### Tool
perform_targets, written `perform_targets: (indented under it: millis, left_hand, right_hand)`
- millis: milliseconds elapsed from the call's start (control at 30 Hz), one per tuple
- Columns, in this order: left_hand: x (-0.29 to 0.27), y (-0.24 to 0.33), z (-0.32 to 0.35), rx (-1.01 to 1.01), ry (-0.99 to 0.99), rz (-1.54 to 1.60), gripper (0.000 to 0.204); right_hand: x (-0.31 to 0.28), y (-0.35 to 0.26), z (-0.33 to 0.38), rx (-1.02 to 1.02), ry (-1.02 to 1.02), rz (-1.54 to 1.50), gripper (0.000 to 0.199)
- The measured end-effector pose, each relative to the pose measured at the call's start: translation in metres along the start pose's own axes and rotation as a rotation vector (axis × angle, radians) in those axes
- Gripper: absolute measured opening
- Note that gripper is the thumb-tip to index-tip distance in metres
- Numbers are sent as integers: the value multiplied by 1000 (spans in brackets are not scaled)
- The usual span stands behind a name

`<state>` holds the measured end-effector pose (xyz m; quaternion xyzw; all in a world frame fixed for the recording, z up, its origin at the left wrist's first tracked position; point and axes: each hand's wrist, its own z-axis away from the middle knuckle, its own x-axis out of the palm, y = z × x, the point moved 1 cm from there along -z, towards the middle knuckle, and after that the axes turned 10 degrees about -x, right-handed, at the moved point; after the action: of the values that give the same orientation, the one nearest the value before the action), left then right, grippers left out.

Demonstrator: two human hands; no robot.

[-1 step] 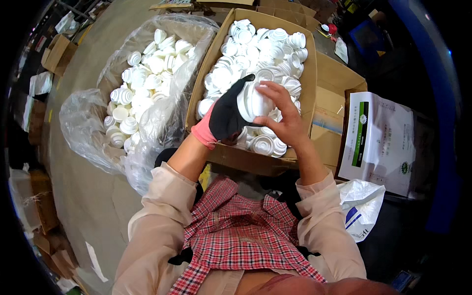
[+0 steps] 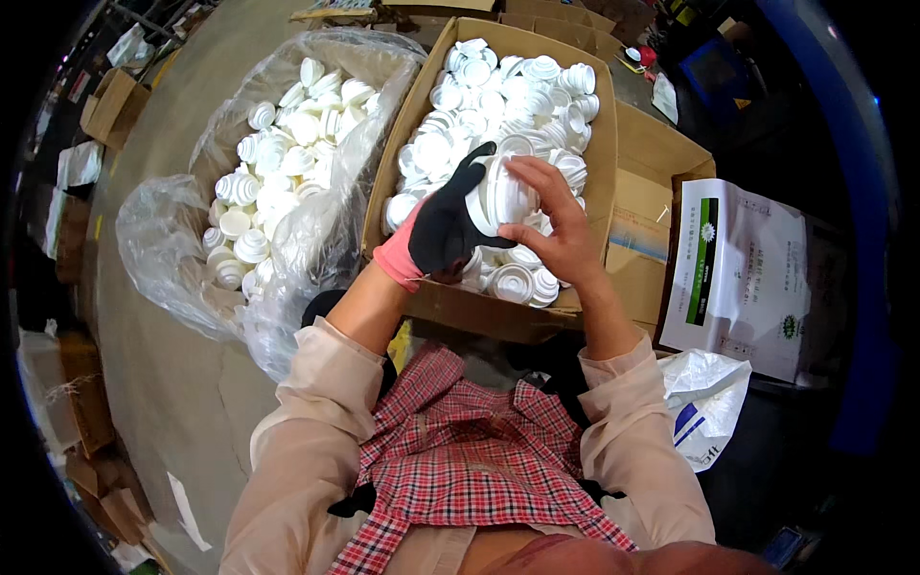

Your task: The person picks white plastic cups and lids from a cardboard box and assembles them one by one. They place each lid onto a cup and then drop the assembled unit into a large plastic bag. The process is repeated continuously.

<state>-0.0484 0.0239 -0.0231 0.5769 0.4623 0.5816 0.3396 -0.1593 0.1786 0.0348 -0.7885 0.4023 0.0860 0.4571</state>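
Two hands of yours meet on one white round piece (image 2: 505, 196), and if you put a big clock over your view, it is near one o'clock, close to the middle. Your left hand (image 2: 446, 225) wears a black glove with a pink cuff. It bends like a letter C around the nine o'clock side of the piece, part open, as wide as the piece, and it has hold of it. Your right hand (image 2: 563, 235) is bare. It is part open too, and its fingers and thumb hold the three o'clock side. You cannot tell if it is one piece or a few stuck together. Just below your hands is a brown box (image 2: 385, 168), toward twelve o'clock, with a big heap of white pieces (image 2: 498, 101) in it. At ten o'clock you have a clear plastic bag (image 2: 158, 225), wide open, with more white tops (image 2: 302, 129) inside. Another brown carton (image 2: 661, 153) sits at two o'clock. A white printed package (image 2: 738, 273) is at three o'clock, and a white sack (image 2: 709, 383) lies at four. Your red checked apron (image 2: 479, 470) is at six.
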Motion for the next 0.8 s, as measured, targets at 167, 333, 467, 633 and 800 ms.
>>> perform_targets:
  millis: [167, 333, 467, 633, 800]
  left_hand:
    - [15, 19, 2, 43, 52, -225, 49]
    - [17, 37, 8, 57, 45, -311, 62]
    - [8, 31, 8, 135, 74, -551, 78]
    - [-6, 5, 2, -82, 77, -58, 61]
    - [-9, -2, 3, -202, 134, -17, 62]
  right_hand:
    - [4, -8, 1, -25, 28, 39, 67]
    - [7, -12, 1, -70, -13, 120, 65]
    - [8, -12, 0, -105, -23, 178, 64]
    - [14, -14, -2, -101, -38, 188, 64]
    - [16, -16, -3, -113, -43, 204, 65]
